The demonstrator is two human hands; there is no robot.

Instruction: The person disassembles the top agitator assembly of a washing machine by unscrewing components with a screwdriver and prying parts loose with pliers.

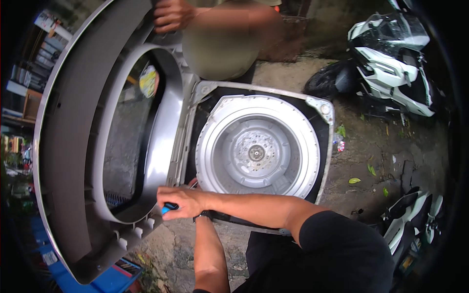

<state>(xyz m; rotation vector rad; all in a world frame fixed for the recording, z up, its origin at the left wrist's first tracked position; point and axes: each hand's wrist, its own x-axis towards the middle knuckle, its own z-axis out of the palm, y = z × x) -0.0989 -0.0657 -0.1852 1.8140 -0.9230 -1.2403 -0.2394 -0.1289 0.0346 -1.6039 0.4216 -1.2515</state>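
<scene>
My right hand [183, 201] is closed around a blue-and-black tool handle [169, 207]; the tool's working end does not show. It is at the near left corner of an opened top-loading washing machine, beside the raised top cover [66, 136]. From below comes my left forearm [211, 259], with a dark band at the wrist. My left hand lies behind the right wrist, so its fingers are hidden. Just beyond my hands, a bit of reddish wire [192, 182] shows by the metal drum [256, 152]. The cover stands tilted to the left, with an oval opening in it.
Across the machine, another person's hand [172, 15] is at the cover's far end. A white-and-black motorcycle [391, 68] stands at the far right, another white vehicle part [408, 219] at the near right. A blue box [110, 279] lies below the cover. Leaves dot the rough ground.
</scene>
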